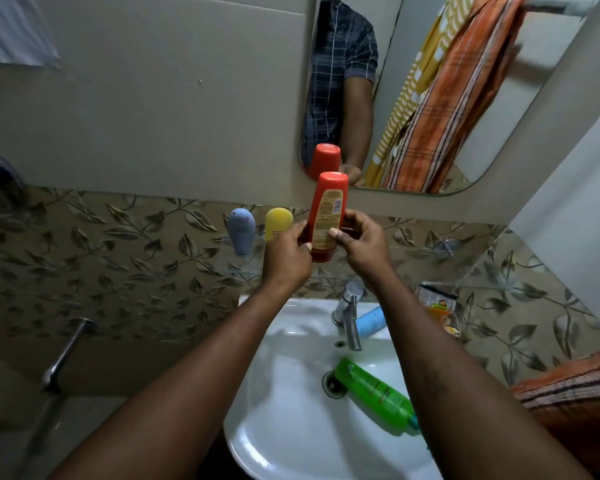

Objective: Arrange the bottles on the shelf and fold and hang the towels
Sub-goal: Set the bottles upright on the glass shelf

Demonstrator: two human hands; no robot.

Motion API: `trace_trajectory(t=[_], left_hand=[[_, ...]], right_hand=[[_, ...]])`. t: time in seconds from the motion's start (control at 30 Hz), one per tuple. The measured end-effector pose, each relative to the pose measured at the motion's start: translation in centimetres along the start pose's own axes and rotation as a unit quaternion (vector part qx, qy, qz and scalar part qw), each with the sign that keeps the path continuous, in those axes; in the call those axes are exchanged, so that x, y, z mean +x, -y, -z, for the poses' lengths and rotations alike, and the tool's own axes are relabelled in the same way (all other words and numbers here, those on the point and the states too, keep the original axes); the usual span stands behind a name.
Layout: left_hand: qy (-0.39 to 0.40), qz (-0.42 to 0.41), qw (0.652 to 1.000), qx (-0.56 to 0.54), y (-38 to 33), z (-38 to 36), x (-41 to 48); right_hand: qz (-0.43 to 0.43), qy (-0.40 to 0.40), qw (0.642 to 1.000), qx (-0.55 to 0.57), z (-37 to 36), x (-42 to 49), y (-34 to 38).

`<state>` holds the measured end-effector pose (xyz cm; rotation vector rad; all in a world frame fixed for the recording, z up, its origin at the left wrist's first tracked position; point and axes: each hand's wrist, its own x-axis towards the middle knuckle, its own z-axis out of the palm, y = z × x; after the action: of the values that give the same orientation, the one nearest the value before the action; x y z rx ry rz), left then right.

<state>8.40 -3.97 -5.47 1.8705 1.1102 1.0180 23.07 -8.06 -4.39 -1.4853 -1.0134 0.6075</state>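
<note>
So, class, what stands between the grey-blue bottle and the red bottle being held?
A yellow bottle stands between the grey-blue bottle and the red bottle, in the head view.

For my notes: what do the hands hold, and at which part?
Both hands hold the red bottle: the left hand and right hand pinch its lower half from either side.

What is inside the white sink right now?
A green bottle lies on its side in the sink, one end beside the drain. The right forearm hides the sink's right rim, so anything there is unseen.
</note>
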Motion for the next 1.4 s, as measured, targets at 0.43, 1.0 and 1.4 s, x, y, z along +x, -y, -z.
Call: trace_trajectory(t=[0.43,1.0,1.4], left_hand=[[-0.095,-0.040,0.989,0.108,2.1,-1.2,-1.7],[-0.116,-0.032,0.985,0.124,2.4,-1.1,-2.7],[-0.123,-0.043,0.982,0.137,2.4,-0.9,-2.7]], right_hand=[[0.008,0.047,0.996,-0.077,-0.7,0.0,-2.2],[0.006,0.018,0.992,-0.127,-1.8,-0.1,-2.2],[0.000,-0.009,0.997,-0.071,-0.5,-1.0,-1.9]])
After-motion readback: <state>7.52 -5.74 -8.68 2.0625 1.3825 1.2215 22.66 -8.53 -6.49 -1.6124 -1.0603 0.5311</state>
